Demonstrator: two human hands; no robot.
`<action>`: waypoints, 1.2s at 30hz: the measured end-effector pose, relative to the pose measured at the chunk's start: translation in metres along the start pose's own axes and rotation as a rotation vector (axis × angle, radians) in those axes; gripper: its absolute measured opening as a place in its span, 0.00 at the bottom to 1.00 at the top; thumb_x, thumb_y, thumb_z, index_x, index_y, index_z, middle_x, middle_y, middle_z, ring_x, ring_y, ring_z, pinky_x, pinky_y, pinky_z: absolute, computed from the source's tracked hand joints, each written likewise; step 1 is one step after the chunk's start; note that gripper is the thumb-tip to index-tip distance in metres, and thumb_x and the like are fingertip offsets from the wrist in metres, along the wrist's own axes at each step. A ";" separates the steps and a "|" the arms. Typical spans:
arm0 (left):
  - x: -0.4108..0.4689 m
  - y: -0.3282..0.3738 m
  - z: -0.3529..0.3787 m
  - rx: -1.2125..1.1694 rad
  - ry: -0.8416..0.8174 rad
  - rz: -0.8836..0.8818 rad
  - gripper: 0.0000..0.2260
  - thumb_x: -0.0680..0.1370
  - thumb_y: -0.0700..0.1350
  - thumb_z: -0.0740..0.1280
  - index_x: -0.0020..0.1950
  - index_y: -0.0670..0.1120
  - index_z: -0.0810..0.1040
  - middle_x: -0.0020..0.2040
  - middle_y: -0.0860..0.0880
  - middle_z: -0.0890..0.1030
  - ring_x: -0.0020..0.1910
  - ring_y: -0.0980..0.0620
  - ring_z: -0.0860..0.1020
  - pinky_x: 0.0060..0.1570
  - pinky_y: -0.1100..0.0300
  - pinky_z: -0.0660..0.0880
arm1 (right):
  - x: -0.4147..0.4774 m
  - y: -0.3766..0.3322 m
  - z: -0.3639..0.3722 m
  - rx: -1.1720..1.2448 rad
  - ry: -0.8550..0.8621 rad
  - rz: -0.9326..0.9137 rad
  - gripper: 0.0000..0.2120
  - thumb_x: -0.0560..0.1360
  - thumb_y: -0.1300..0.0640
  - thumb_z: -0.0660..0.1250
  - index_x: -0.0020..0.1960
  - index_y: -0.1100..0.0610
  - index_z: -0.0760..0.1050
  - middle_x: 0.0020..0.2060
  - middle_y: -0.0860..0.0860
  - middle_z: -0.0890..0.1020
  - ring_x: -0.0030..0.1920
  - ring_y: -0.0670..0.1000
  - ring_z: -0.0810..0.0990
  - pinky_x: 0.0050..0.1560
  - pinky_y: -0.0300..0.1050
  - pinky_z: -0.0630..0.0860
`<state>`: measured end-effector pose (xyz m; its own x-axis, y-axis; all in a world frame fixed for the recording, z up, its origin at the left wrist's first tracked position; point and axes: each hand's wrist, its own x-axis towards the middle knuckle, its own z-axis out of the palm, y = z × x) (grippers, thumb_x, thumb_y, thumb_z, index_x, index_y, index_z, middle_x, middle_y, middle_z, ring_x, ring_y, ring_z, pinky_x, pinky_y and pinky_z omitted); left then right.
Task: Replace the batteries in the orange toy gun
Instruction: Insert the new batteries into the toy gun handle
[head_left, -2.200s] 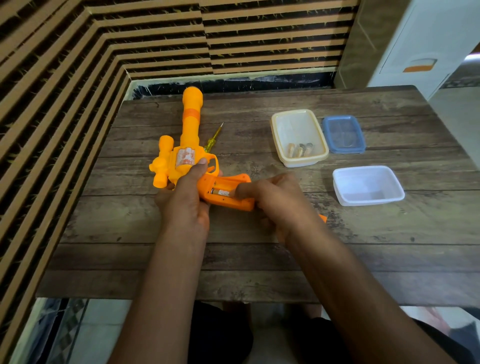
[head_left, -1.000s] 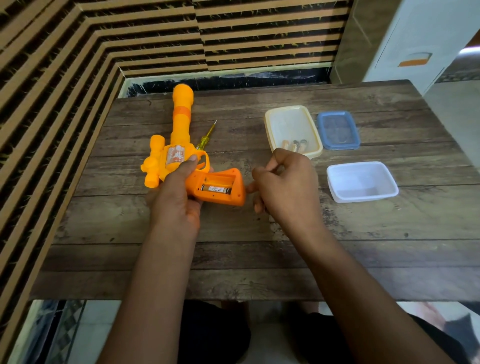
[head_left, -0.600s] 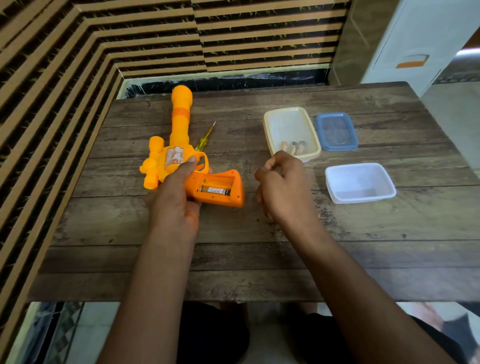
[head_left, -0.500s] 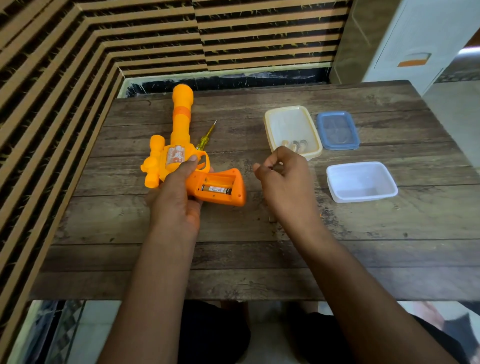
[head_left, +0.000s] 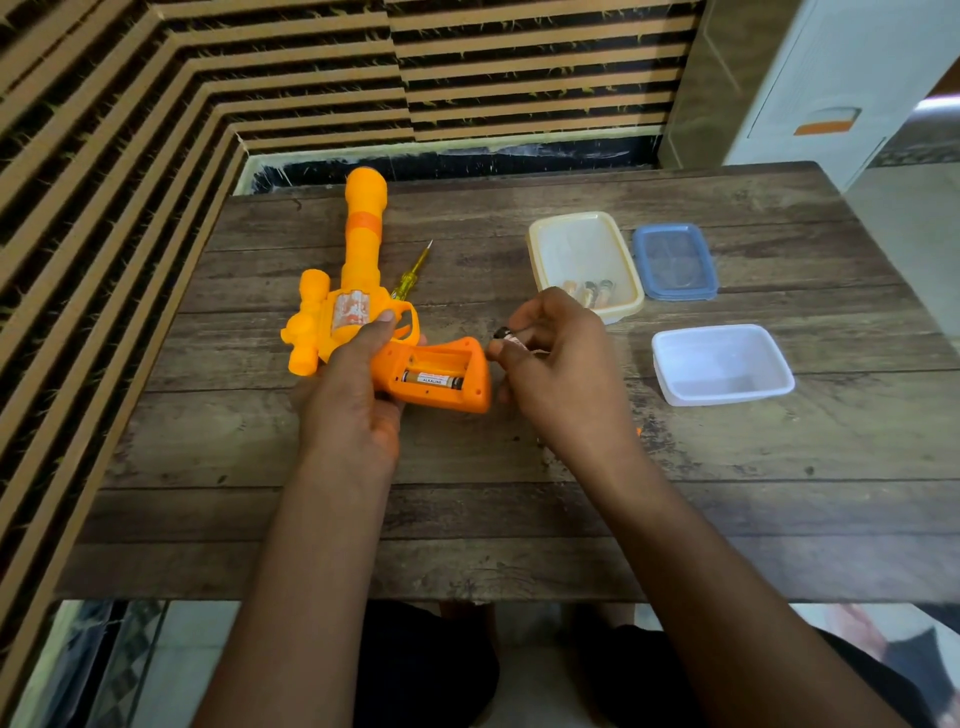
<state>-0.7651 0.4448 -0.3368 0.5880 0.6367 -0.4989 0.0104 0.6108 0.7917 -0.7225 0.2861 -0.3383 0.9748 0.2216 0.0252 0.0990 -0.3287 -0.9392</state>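
The orange toy gun (head_left: 358, 291) lies on the wooden table (head_left: 519, 467), barrel pointing away from me. Its handle compartment (head_left: 436, 371) is uncovered, with one battery (head_left: 432, 380) in the near slot and the far slot bare. My left hand (head_left: 353, 395) grips the gun's body at the trigger area. Just right of the handle's end, my right hand (head_left: 556, 374) pinches a second battery (head_left: 511, 336) between thumb and fingers.
A yellow-handled screwdriver (head_left: 410, 273) lies beside the barrel. A cream tub (head_left: 582, 244) holds several batteries (head_left: 589, 291). A blue lid (head_left: 674, 262) sits to its right. A white tub (head_left: 722, 364) stands nearer. A small orange piece (head_left: 637, 431) peeks out by my right wrist.
My right hand left the handle compartment, reached toward the cream tub and came back beside the handle holding a battery. My left hand and the gun stayed put.
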 end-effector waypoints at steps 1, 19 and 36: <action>0.000 0.000 0.000 -0.003 0.001 0.002 0.21 0.74 0.38 0.77 0.67 0.47 0.81 0.57 0.43 0.87 0.49 0.45 0.88 0.41 0.50 0.86 | -0.001 -0.001 -0.001 -0.017 0.005 -0.019 0.02 0.72 0.54 0.71 0.44 0.51 0.78 0.35 0.48 0.84 0.37 0.54 0.84 0.42 0.60 0.82; 0.000 -0.002 -0.001 0.013 -0.013 0.035 0.21 0.74 0.38 0.78 0.65 0.49 0.81 0.58 0.44 0.87 0.54 0.45 0.87 0.50 0.45 0.85 | -0.012 -0.016 0.000 0.102 0.112 -0.410 0.05 0.77 0.64 0.74 0.51 0.58 0.80 0.43 0.46 0.85 0.39 0.40 0.82 0.40 0.39 0.78; 0.016 -0.011 -0.006 0.075 -0.020 0.012 0.24 0.70 0.40 0.81 0.65 0.46 0.81 0.57 0.42 0.87 0.53 0.43 0.87 0.44 0.48 0.85 | -0.007 -0.010 0.012 0.012 -0.034 -0.569 0.05 0.75 0.69 0.73 0.49 0.62 0.81 0.43 0.49 0.86 0.42 0.45 0.82 0.43 0.35 0.75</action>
<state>-0.7606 0.4510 -0.3552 0.6044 0.6337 -0.4828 0.0633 0.5660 0.8220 -0.7329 0.2986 -0.3329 0.7618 0.3898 0.5174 0.6040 -0.1387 -0.7849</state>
